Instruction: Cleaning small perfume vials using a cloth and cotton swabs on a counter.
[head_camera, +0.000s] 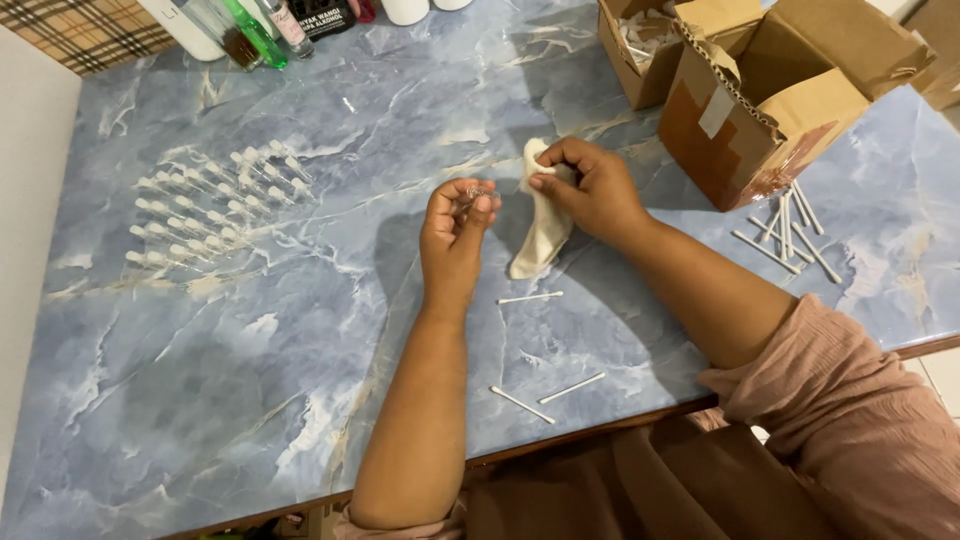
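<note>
My left hand (455, 225) is closed around a small clear glass vial (473, 193), held up above the blue marble-patterned table (250, 370). Just to its right, my right hand (590, 190) pinches a cream-coloured cloth (540, 245) whose lower end hangs down onto the table. The two hands are close together, a few centimetres apart. Below them lie three loose white cotton swabs (530, 298) on the table.
Rows of several small clear vials with white caps (215, 205) lie at the left. Open cardboard boxes (770, 100) stand at the back right, with a pile of cotton swabs (790, 230) beside them. Bottles (255, 30) line the far edge.
</note>
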